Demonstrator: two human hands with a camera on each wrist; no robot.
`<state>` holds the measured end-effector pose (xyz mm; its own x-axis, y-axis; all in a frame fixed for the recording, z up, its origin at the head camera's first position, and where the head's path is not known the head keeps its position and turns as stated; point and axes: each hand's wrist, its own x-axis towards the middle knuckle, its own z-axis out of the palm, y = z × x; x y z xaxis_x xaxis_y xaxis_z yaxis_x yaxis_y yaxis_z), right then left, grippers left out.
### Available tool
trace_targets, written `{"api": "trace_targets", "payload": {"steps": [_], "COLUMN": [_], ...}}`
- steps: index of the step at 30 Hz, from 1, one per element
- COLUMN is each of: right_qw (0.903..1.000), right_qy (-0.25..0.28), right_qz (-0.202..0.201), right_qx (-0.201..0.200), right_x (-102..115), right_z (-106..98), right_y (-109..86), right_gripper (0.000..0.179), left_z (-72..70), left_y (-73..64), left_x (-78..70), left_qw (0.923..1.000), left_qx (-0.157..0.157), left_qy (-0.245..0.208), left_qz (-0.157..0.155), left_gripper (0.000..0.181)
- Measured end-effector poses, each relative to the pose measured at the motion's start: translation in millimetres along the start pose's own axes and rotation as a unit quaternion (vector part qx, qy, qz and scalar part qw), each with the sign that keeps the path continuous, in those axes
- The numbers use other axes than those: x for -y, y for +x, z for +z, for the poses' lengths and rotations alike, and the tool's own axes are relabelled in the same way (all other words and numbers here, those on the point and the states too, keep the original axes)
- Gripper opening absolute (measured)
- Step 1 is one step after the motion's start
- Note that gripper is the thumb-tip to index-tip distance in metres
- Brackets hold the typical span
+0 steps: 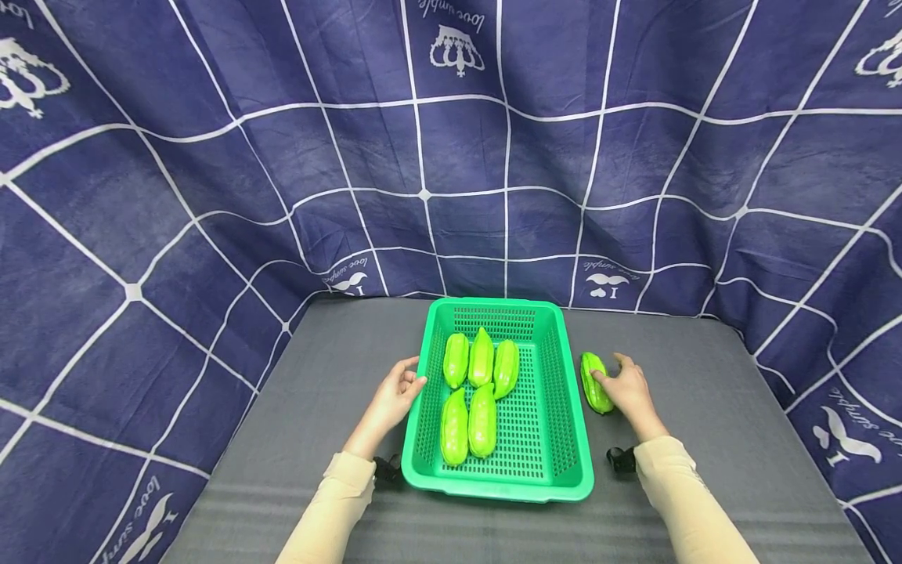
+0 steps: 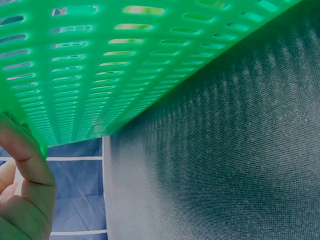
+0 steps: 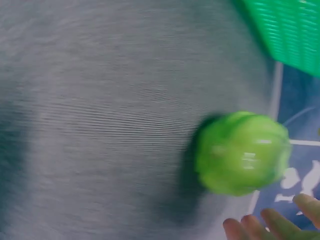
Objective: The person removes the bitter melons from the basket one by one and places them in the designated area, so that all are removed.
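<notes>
My left hand (image 1: 396, 394) is at the left rim of a green plastic basket (image 1: 579, 439), its thumb and a bent finger (image 2: 30, 155) against the edge. Several glossy light green, ridged, bitter-melon-shaped vegetables (image 1: 482, 421) lie in the basket, mostly in its left half. Another such vegetable (image 1: 593, 384) rests on the table right of the basket. Around its right side comes my right hand (image 1: 629, 389), with fingers spread and the thumb over the vegetable in the head view. In the right wrist view, the fingertips (image 3: 270, 220) show apart from the vegetable (image 3: 242, 152).
A grey cloth-covered table (image 1: 338, 345) lies under everything. Behind it and along the sides hangs a blue curtain (image 1: 465, 157) with white lines. Dark wrist devices show at the left wrist (image 1: 387, 468) and right wrist (image 1: 622, 460), close beside the basket.
</notes>
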<state>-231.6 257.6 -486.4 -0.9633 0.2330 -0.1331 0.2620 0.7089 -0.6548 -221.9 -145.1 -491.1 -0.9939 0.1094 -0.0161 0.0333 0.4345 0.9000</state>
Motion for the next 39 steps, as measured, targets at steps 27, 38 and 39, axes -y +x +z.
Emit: {"api": "trace_targets", "payload": {"steps": [27,38,39], "right_qw": [0.9887,0.9873,0.9877], "right_qy": [0.117,0.135,0.133], "right_qz": [-0.091,-0.082,-0.082], "right_qx": [-0.023,0.014,0.014], "right_x": [118.5,124.2,123.2], "right_z": [-12.0,46.3,51.6], "right_y": [-14.8,-8.9,-8.6], "right_gripper": [0.064,0.065,0.065], "left_z": [-2.4,-1.6,-1.2], "left_y": [-0.2,-1.4,-1.5], "left_x": [-2.4,-3.3,-3.2], "left_qw": [1.0000,1.0000,1.0000], "left_qx": [0.002,0.001,0.000], "left_qy": [0.002,0.008,0.008], "left_qz": [0.008,0.000,-0.002], "left_gripper": [0.051,0.051,0.051]}}
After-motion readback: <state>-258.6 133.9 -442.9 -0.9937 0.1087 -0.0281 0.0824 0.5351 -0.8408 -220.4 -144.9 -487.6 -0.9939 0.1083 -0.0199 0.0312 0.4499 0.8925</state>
